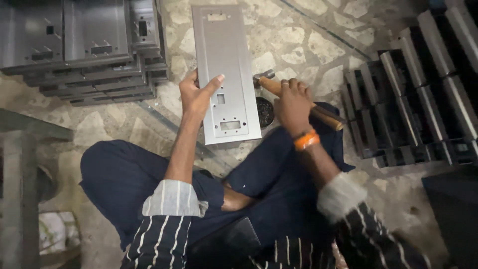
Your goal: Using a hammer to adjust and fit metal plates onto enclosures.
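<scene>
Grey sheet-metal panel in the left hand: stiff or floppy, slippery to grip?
The panel probably stays stiff: it reads straight though the left hand grips only one edge. Likely light, since it looks thin. Its smooth, faintly shiny face may slip, and the edges look sharp.

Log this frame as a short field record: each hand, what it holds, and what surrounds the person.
left hand: grips the left edge of a long grey metal panel with cut-outs
right hand: closed around a wooden-handled hammer
posture: seated cross-legged on a stone floor
left stack: flat grey panels
right stack: dark metal parts in rows
</scene>
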